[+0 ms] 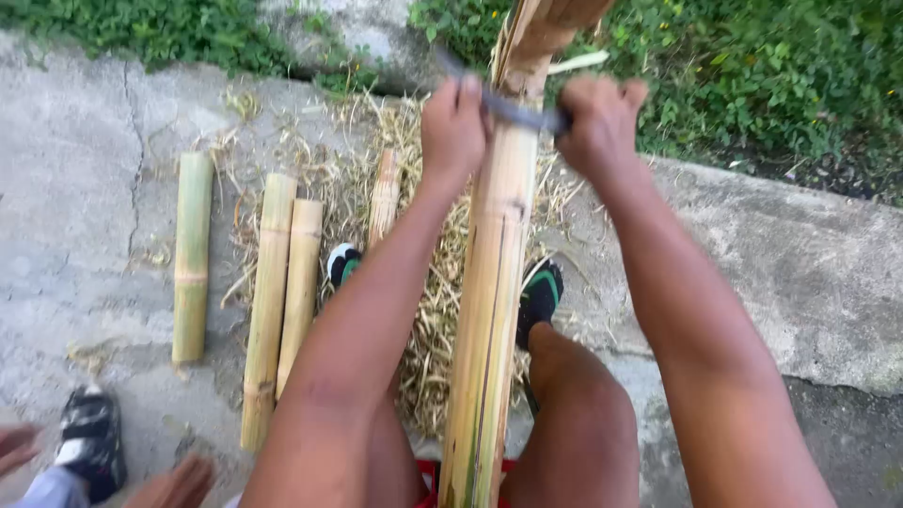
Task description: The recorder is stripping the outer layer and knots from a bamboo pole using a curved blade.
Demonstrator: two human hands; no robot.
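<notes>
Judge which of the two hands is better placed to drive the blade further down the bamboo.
Probably the right hand: it grips the blade's end beside the bamboo pole. The left hand presses the other end.

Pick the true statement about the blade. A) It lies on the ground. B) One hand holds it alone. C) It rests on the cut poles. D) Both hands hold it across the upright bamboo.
D: the left hand and right hand grip the blade across the bamboo.
</notes>
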